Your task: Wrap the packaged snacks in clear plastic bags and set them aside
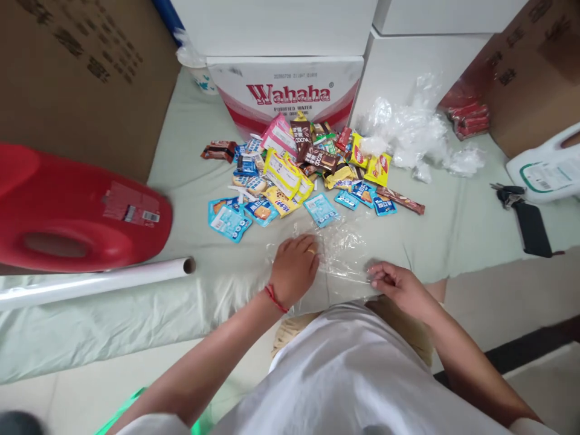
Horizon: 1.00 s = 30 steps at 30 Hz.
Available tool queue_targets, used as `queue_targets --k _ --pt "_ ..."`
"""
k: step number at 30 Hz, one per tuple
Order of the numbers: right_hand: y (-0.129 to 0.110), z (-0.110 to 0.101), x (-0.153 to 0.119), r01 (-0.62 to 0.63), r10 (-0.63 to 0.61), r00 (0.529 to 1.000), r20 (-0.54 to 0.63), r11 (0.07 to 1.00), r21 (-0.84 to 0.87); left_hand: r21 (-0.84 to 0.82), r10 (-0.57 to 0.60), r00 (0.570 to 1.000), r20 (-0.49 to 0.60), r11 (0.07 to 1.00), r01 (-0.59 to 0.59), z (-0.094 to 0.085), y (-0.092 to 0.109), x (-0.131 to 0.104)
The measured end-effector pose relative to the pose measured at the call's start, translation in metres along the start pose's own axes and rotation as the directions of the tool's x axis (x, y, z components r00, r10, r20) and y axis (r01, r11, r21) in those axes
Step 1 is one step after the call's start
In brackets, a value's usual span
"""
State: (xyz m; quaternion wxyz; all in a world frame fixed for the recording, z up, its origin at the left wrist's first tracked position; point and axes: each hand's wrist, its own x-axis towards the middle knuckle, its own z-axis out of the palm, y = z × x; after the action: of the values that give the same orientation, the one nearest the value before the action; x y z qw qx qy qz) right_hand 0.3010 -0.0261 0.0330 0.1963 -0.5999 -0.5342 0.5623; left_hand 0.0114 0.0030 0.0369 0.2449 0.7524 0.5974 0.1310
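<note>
A thin clear plastic sheet or bag (pixel 344 254) lies on the green cloth in front of me. My left hand (pixel 296 266), with a red string at the wrist, rests palm down on its left part, fingers bent and close together. At its right edge, my right hand (pixel 393 283) pinches the film between thumb and fingers. Just beyond the hands is a heap of wrapped snacks, with yellow packets (pixel 283 172), brown cocoa packets (pixel 319 157), blue packets (pixel 230 223) and a long brown stick packet (pixel 401 199).
A Wahaha carton (pixel 290 90) stands behind the snacks, crumpled clear plastic (pixel 408 133) to its right. A red jug (pixel 81 211) and a white roll (pixel 95 281) lie left. A white bottle (pixel 546 166) and keys with a black case (pixel 532 226) are right.
</note>
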Motion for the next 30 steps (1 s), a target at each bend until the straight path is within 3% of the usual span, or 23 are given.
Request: queue_targets --k 4,7,10,15,18,22,25,30 --pt "0.014 -0.001 -0.02 -0.025 0.023 0.993 -0.115 1.0 -0.017 0.06 -0.021 0.999 -0.045 0.998 0.023 0.006 -0.006 -0.019" --pt "0.02 -0.005 -0.037 -0.048 0.046 0.998 -0.035 0.998 -0.048 0.094 -0.028 0.999 -0.021 0.995 0.029 0.009 -0.006 -0.029" --pt "0.018 -0.022 -0.042 -0.068 0.07 0.997 0.027 0.995 -0.076 0.145 -0.028 0.999 0.038 0.989 0.022 0.012 -0.002 -0.034" --pt "-0.006 -0.045 0.0 0.034 -0.017 0.956 -0.292 0.998 0.054 0.234 -0.09 0.985 0.146 0.971 0.054 0.009 0.009 -0.042" --pt "-0.027 -0.029 0.039 0.114 -0.051 0.951 -0.304 0.974 0.194 0.275 -0.14 0.967 0.212 0.958 0.079 0.004 0.017 -0.049" --pt "-0.052 0.011 0.08 0.052 -0.007 0.993 -0.119 0.925 0.376 0.32 -0.239 0.951 0.199 0.932 0.167 -0.002 0.025 -0.065" --pt "-0.06 0.032 0.092 0.02 -0.006 0.999 -0.037 0.925 0.38 0.342 -0.306 0.943 0.132 0.907 0.246 -0.006 0.024 -0.08" --pt "-0.056 0.032 0.087 0.079 -0.032 0.991 -0.128 0.922 0.38 0.377 -0.366 0.929 0.049 0.868 0.322 -0.008 0.011 -0.104"
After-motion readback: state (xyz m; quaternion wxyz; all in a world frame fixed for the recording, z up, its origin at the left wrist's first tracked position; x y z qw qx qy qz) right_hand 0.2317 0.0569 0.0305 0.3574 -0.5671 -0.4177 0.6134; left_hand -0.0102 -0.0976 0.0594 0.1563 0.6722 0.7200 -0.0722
